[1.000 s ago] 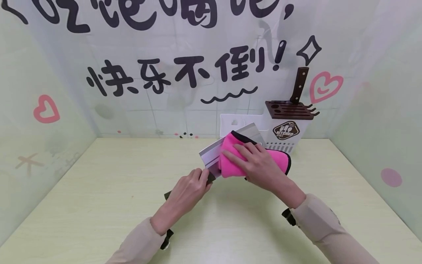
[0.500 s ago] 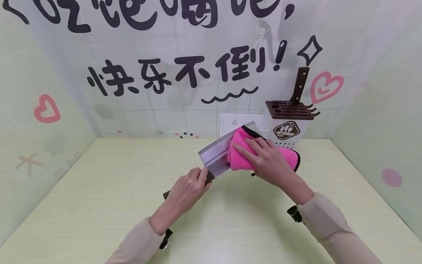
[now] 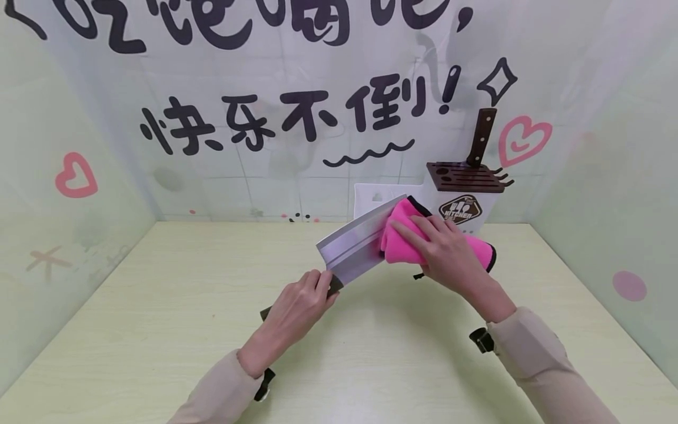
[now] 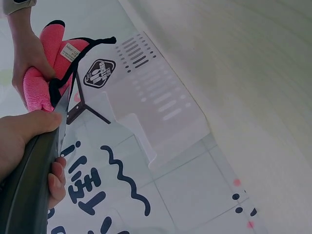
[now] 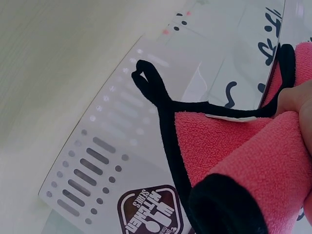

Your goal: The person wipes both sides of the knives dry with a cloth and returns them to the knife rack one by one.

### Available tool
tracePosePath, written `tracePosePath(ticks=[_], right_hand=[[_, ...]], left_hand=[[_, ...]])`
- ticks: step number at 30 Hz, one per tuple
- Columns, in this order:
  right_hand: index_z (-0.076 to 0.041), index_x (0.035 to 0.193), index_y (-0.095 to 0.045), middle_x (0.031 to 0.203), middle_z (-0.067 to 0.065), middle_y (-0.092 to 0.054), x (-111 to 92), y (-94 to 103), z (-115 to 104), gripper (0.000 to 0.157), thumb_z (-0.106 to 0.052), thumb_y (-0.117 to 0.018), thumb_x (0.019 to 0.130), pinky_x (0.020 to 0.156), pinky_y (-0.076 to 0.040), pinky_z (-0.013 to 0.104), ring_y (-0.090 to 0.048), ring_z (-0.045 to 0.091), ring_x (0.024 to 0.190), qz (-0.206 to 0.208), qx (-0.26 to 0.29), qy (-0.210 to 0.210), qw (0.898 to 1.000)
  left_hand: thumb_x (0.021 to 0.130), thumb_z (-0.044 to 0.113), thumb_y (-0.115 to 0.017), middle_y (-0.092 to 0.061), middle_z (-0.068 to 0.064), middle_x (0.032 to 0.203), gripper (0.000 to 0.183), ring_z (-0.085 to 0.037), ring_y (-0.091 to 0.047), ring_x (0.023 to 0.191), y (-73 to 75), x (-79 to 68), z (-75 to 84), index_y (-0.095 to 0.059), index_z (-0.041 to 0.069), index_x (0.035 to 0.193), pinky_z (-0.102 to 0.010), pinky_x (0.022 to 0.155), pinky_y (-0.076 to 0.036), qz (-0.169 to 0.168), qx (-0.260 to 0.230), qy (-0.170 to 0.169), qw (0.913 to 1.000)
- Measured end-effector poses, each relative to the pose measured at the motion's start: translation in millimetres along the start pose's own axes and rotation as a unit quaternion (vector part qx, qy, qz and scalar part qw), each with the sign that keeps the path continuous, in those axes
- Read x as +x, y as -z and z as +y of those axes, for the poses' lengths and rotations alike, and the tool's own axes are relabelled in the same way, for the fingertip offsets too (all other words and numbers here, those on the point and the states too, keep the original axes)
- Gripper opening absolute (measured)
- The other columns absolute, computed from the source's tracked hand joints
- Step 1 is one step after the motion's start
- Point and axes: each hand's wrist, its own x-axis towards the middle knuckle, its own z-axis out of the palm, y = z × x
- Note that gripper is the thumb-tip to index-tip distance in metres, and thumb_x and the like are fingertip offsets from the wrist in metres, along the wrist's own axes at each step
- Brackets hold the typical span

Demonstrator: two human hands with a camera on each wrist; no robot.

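Note:
My left hand (image 3: pixel 299 306) grips the dark handle (image 4: pixel 29 180) of a cleaver, thumb laid along its top in the left wrist view. The broad steel blade (image 3: pixel 352 244) points up and to the right, held above the table. A folded pink cloth (image 3: pixel 405 235) with black edging wraps the blade's far end, and my right hand (image 3: pixel 445 250) holds it there, fingers spread over its upper side. In the right wrist view the cloth (image 5: pixel 214 141) shows a black hanging loop, with part of the right thumb (image 5: pixel 292 105) at the edge. The blade's tip is hidden by the cloth.
Behind the hands stands a white knife holder (image 3: pixel 484 212) with a brown slotted top (image 3: pixel 466 176); a brown-handled knife (image 3: pixel 481 136) sticks up from it. The pale wooden table (image 3: pixel 159 330) meets printed walls at the back and sides.
My right hand has slid the pink cloth to the right and slightly up along the blade, uncovering more steel. The left hand and cleaver have hardly moved.

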Motion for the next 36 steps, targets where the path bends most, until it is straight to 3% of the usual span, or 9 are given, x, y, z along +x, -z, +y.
tracePosePath(ticks=[7, 19, 36], right_hand=[[-0.011, 0.125, -0.048, 0.112, 0.021, -0.053, -3.6, 0.2, 4.9, 0.083, -0.005, -0.082, 0.049, 0.084, -0.041, 0.049, -0.05, 0.039, 0.095, -0.004, 0.005, -0.018, 1.0], [-0.01, 0.123, -0.049, 0.11, 0.022, -0.053, -8.6, 0.0, 9.7, 0.077, -0.004, -0.08, 0.053, 0.077, -0.045, 0.05, -0.051, 0.041, 0.092, -0.005, 0.007, -0.046, 0.999], [-0.008, 0.124, -0.049, 0.107, 0.023, -0.055, 3.7, 7.6, -0.3, 0.072, -0.008, -0.078, 0.058, 0.074, -0.045, 0.046, -0.051, 0.038, 0.09, -0.035, -0.03, -0.079, 0.996]], left_hand=[[0.067, 0.019, -0.077, -0.045, -0.006, 0.061, 0.04, -0.011, -0.04, 0.047, -0.2, -2.0, -1.0, -0.048, -0.003, 0.085, -0.016, 0.037, -0.033, 0.005, -0.003, -0.002, 1.0], [0.068, 0.019, -0.076, -0.046, -0.006, 0.061, 0.04, -0.01, -0.04, 0.047, -0.5, -3.2, -0.5, -0.048, -0.003, 0.085, -0.016, 0.037, -0.031, 0.005, -0.005, -0.005, 1.0], [0.069, 0.017, -0.076, -0.049, -0.008, 0.063, 0.038, -0.012, -0.043, 0.049, 1.5, -0.2, 0.9, -0.048, -0.003, 0.086, -0.016, 0.038, -0.034, -0.008, 0.0, -0.009, 0.9999]])
